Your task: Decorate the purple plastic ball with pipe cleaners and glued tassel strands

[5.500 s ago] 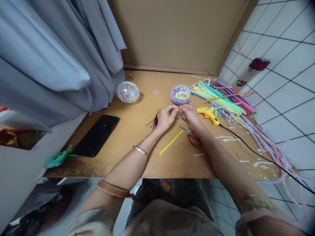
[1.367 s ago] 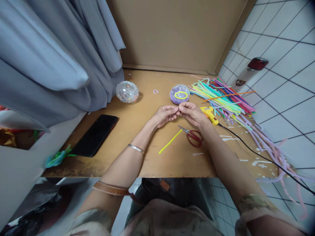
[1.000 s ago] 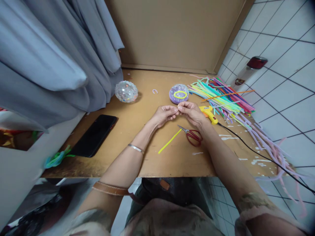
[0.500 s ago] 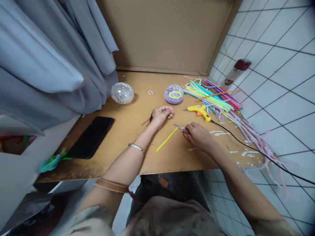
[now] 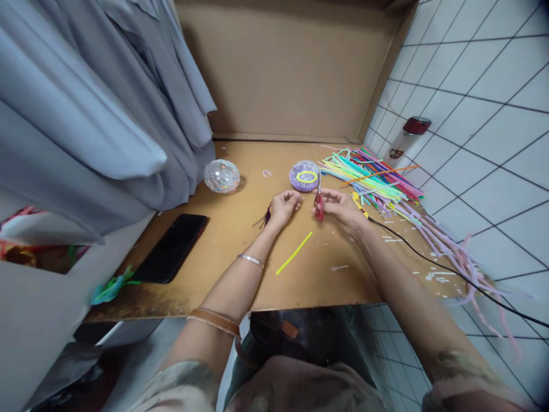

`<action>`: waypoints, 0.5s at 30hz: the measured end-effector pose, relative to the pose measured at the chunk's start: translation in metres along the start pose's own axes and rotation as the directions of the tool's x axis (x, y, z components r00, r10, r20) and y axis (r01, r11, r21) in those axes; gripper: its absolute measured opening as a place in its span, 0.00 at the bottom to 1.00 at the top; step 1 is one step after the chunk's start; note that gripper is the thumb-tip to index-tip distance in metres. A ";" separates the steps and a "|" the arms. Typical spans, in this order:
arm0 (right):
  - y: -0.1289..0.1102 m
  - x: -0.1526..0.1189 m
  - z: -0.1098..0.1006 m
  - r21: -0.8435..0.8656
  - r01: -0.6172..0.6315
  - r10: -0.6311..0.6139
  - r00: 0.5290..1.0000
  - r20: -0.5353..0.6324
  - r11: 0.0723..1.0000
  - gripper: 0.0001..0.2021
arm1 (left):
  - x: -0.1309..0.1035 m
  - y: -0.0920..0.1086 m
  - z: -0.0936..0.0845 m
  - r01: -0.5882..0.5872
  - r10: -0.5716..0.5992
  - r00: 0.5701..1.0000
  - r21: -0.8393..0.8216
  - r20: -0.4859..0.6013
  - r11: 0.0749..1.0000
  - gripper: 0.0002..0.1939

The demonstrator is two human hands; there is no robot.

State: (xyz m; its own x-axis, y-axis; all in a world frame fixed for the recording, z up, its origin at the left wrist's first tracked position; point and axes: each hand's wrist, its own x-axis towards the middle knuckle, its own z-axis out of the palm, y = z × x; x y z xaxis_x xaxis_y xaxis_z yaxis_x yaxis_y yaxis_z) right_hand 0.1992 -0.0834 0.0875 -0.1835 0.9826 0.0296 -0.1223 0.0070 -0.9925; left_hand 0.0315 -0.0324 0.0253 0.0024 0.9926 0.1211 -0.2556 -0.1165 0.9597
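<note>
My left hand point(image 5: 286, 207) is closed in a pinch over the middle of the table; whatever lies between its fingertips is too small to make out. A dark purple tassel point(image 5: 266, 217) shows at the outer side of that hand. Just to the right, my right hand point(image 5: 338, 207) grips red-handled scissors point(image 5: 319, 209), their blades pointing away from me. Beyond both hands sits a clear ball with purple trim point(image 5: 295, 174), bearing a yellow oval ring point(image 5: 306, 177). Nearer to me lies a straight yellow pipe cleaner point(image 5: 294, 253).
A clear speckled ball point(image 5: 222, 175) and a small pale curved piece point(image 5: 267, 173) lie left. Right are coloured pipe cleaners point(image 5: 369, 174), a mostly hidden yellow glue gun point(image 5: 357, 200) with a black cord point(image 5: 422, 254), and a red-lidded bottle point(image 5: 405, 140). A phone point(image 5: 174, 247) lies front left.
My right hand has moved forward and raised the scissors from beside the yellow pipe cleaner to close by my left hand. It now covers most of the glue gun. The view has shifted slightly.
</note>
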 end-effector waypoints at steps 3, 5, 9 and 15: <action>-0.002 0.019 0.009 0.137 -0.041 0.020 0.988 0.150 0.990 0.25 | 0.004 0.000 -0.002 0.011 -0.011 1.000 -0.036 -0.003 0.999 0.10; 0.006 0.028 0.013 0.207 -0.065 0.026 0.982 0.185 0.976 0.26 | 0.006 0.001 -0.003 0.019 -0.020 1.000 -0.067 -0.018 0.998 0.11; 0.029 0.027 0.013 0.241 -0.126 0.072 0.972 0.222 0.962 0.27 | 0.011 0.001 -0.007 0.012 -0.022 0.998 -0.146 -0.065 0.989 0.12; 0.038 0.017 0.011 0.176 -0.183 0.120 0.941 0.318 0.967 0.26 | 0.013 0.005 -0.012 0.049 -0.072 0.994 -0.242 -0.084 0.969 0.13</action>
State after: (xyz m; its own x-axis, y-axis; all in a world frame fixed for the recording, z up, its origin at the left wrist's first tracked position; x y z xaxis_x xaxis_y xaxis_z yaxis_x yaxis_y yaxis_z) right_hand 0.1806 -0.0682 0.0518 -0.4972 0.8660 -0.0536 -0.2564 -0.2056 -0.9444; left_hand 0.0181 -0.0193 0.0289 -0.0607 0.9977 0.0303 -0.4811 -0.0558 0.8749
